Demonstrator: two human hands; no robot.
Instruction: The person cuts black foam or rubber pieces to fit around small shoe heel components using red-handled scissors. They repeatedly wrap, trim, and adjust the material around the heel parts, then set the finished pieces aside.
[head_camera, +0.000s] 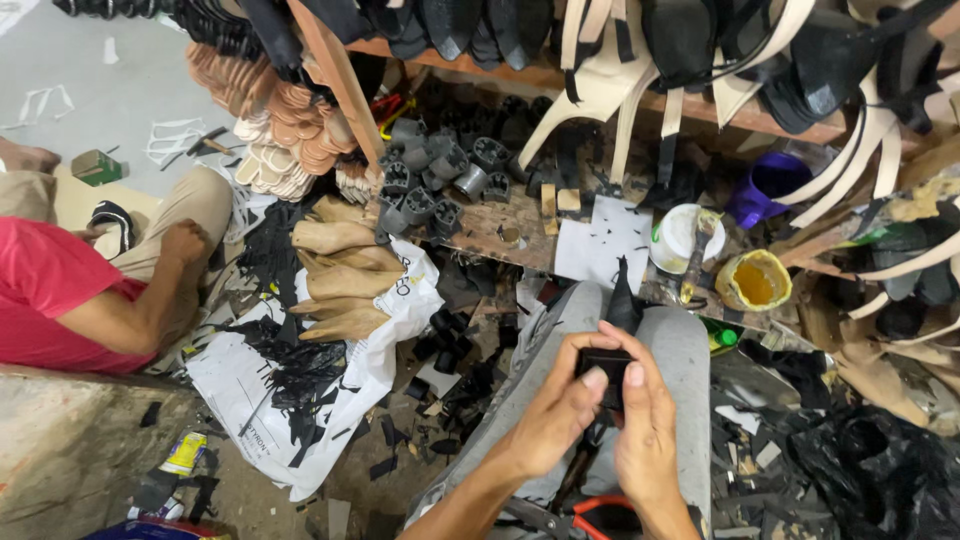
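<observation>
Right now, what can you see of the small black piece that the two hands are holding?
The black piece is small, dark and roughly rectangular, with a matt look, perhaps rubber or leather. Most of it is hidden. The left hand and the right hand grip it together from below, with both thumbs pressing on its near edge. It sits above the grey trouser leg, just below a black pointed strip that sticks up behind it.

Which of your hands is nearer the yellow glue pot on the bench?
Right. The right hand lies below-left of the yellow glue pot; the left hand sits farther left.
</observation>
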